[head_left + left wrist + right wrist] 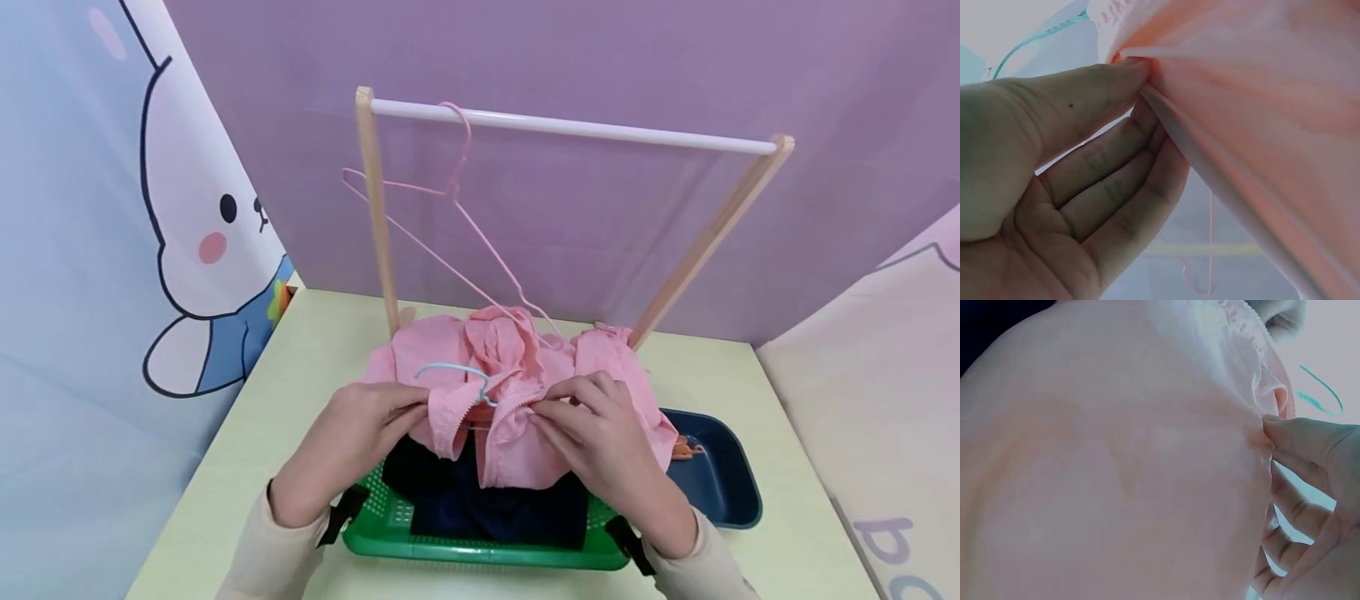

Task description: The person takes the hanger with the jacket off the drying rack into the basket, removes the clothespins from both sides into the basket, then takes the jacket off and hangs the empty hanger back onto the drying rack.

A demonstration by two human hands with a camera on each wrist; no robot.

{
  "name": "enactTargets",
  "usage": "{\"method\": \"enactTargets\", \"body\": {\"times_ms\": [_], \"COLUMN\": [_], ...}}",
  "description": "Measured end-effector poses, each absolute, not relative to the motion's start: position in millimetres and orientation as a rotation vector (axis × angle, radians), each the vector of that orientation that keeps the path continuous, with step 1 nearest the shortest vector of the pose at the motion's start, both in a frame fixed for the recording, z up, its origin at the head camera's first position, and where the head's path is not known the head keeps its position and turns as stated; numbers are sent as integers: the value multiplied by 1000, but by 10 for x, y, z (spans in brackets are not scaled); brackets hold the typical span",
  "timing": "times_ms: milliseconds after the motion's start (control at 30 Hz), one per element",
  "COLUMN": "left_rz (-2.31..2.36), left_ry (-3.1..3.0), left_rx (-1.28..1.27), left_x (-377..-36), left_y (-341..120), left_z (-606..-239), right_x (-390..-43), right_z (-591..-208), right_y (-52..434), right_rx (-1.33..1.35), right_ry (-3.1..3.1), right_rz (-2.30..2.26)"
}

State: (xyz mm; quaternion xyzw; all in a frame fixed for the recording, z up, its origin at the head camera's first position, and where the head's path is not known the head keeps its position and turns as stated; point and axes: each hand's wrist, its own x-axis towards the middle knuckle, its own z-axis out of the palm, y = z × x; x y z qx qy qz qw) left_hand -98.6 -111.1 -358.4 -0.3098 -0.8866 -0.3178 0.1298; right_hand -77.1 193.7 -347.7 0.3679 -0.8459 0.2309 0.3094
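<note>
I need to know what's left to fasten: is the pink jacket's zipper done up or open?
Open. In the head view the pink jacket parts below the collar, the left hand and right hand each pinching one front edge.

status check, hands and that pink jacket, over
Left hand and right hand each pinch a front edge of the pink jacket. Light blue hanger sits inside it. Nothing in the way.

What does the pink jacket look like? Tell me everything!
The pink jacket looks like soft, thin cloth, crumpled in a heap, with a zipper down its open front. It lies over dark clothes in a green basket, below the wooden rack. A light blue hanger pokes out at its collar. The left hand pinches one front edge and the right hand pinches the other.
</note>
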Motion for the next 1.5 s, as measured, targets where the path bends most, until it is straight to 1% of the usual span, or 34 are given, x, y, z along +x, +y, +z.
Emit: {"method": "enactTargets", "body": {"times_ms": [300,633,933,1300,1500], "left_rz": [-972,-979,-933,-939,-939], "left_ry": [-2523,-2530,-2449,-2443,-2428], "left_rx": [-854,-809,-806,-754,-777], "left_x": [-977,-974,-974,-955,-981], "left_y": [-1324,-1477,-1556,-1593,-1544], "left_z": [-3564,-3560,-3587,-3562,-3564], "right_x": [-614,-469,-384,-418,-389], "right_z": [-3391,-3512,-3575,-3796,-3815], "right_y": [2243,2632,2791,2868,2804], "right_rx": [858,720,565,623,828], "right_ry": [-2247,-2256,-2431,-2418,-2513], "right_rz": [655,706,782,773,749]}}
